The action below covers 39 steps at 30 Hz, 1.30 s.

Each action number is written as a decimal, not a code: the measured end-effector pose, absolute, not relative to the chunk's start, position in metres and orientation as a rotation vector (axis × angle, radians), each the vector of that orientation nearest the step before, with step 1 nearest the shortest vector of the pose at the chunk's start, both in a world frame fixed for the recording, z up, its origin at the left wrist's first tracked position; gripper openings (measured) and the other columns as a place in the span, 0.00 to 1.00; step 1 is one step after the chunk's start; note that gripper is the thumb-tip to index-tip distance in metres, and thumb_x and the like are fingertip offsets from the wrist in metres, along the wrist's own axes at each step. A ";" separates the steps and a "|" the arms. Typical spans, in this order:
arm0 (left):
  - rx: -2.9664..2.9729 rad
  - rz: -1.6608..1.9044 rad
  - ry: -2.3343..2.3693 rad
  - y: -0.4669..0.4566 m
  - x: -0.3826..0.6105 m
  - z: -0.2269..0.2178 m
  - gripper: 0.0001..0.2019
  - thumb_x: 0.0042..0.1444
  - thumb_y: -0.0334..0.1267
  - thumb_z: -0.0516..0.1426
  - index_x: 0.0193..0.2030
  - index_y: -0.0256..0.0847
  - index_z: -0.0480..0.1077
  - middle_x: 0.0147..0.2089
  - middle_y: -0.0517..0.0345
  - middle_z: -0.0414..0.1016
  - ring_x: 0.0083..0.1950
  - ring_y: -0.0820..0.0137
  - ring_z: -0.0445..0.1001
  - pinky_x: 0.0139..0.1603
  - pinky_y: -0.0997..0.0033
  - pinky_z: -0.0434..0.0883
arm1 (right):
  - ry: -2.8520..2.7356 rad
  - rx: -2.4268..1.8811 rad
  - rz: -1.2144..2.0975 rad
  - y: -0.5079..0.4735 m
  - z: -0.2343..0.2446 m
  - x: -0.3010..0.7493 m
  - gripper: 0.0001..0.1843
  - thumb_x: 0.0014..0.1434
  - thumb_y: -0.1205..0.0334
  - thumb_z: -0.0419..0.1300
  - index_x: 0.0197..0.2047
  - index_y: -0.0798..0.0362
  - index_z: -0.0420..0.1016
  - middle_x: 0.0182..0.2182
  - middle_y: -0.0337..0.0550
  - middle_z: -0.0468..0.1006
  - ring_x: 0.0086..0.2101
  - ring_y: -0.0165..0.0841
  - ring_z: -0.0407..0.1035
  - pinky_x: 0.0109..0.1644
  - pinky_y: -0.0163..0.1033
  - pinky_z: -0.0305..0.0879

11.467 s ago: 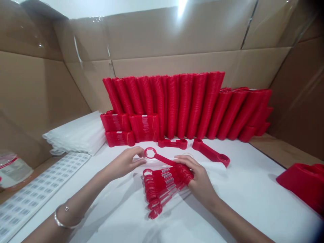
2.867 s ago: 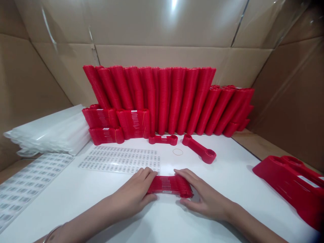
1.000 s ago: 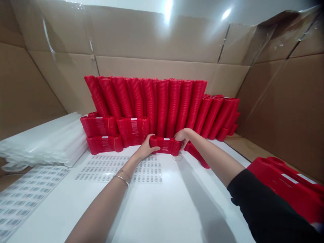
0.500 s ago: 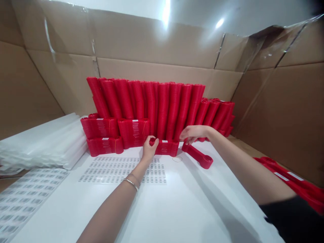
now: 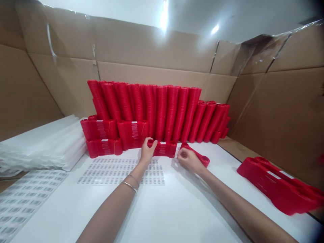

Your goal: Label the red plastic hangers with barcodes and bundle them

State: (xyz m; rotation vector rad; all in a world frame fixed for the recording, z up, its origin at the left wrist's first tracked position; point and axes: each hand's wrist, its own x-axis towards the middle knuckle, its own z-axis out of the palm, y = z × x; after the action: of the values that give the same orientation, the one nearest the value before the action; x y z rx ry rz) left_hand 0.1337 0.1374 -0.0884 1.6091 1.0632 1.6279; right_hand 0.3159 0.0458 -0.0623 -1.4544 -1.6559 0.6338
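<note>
My left hand (image 5: 148,149) has its thumb and fingers curled round the left end of a short stack of red plastic pieces (image 5: 164,149) with a white label on top. Just to the right of that stack, my right hand (image 5: 189,160) is closed in a pinch near the tabletop, where a thin rubber band lay; the band is mostly hidden by the fingers. Behind the right hand lies a loose red piece (image 5: 204,160) with rounded ends, partly covered by it. Banded, labelled red stacks (image 5: 104,147) stand left of my left hand.
Tall columns of red pieces (image 5: 161,111) line the back before a cardboard wall (image 5: 152,50). Barcode label sheets (image 5: 121,172) lie on the white table (image 5: 162,209). White plastic bags (image 5: 43,141) are piled at left. More labelled red stacks (image 5: 268,185) sit at the right edge.
My right hand has come down and toward me from above the loose red piece, its fingers closing where the rubber band lay. My left hand stays on the stack. The view has shifted rightward.
</note>
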 end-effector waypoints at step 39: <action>1.579 1.637 1.035 0.142 0.133 -0.092 0.08 0.50 0.43 0.55 0.35 0.43 0.65 0.34 0.61 0.68 0.35 0.72 0.66 0.41 0.72 0.63 | -1.906 -1.324 0.665 0.088 -0.080 0.331 0.32 0.41 0.63 0.65 0.50 0.51 0.57 0.36 0.43 0.73 0.34 0.37 0.69 0.36 0.41 0.66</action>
State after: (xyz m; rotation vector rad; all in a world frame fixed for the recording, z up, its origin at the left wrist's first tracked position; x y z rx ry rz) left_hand 0.1335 0.1423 -0.0916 1.5788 1.0351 1.6375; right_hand 0.3310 0.0884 -0.0805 -1.3241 -1.9064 0.6646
